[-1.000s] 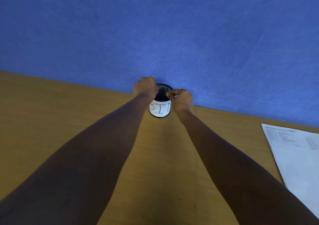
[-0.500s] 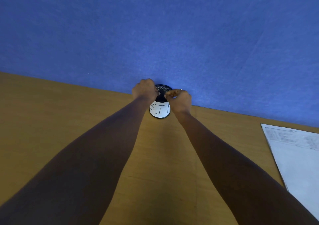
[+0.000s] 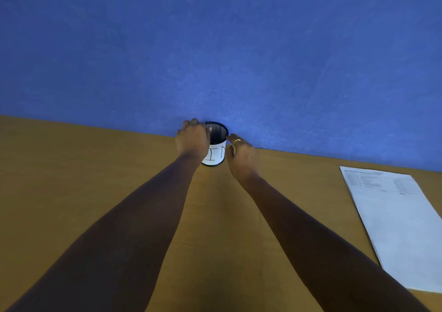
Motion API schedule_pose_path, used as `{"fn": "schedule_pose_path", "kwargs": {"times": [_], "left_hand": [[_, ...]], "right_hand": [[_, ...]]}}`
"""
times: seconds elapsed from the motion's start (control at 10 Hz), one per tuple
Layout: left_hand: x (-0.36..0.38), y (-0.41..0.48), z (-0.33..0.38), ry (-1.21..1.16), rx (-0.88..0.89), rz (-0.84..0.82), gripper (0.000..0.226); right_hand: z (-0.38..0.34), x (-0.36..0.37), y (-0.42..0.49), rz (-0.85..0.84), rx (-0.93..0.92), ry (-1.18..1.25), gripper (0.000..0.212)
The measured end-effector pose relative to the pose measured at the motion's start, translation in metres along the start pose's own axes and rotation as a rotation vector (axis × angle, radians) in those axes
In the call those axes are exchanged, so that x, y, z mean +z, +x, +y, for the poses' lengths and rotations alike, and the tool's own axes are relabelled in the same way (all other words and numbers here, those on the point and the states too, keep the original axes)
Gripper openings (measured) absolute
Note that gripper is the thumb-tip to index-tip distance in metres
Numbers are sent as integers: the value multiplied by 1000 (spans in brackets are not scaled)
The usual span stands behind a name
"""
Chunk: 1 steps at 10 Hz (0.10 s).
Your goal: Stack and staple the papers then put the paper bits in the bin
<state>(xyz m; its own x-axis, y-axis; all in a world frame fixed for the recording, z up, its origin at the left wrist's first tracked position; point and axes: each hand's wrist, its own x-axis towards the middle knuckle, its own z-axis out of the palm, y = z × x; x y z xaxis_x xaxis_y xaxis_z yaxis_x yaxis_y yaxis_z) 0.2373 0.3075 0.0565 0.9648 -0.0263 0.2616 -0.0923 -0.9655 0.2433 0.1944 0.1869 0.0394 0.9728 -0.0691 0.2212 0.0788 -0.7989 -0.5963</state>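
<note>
While both bare arms reach straight out across the tabletop [image 3: 95, 168], the left hand [image 3: 193, 139] hangs over the left rim of the bin [image 3: 216, 156], knuckles up and fingers curled down toward the mesh opening; whether it pinches anything I cannot tell. Just right of the bin, the right hand [image 3: 240, 155] is relaxed, loosely curled, one finger with a ring [image 3: 237, 141] reaching to the rim. Upright and labelled, the bin stands at the tabletop's far edge against the blue wall [image 3: 215, 48]. Well apart at the right edge lie the papers [image 3: 394, 216].
</note>
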Motion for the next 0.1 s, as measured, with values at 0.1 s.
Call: {"fn": "schedule_pose_path", "kwargs": {"times": [0.1], "left_hand": [[5,-16,8,51,23,0,38]], "right_hand": [[12,-1,-20,-67,-83,-154,45]]}}
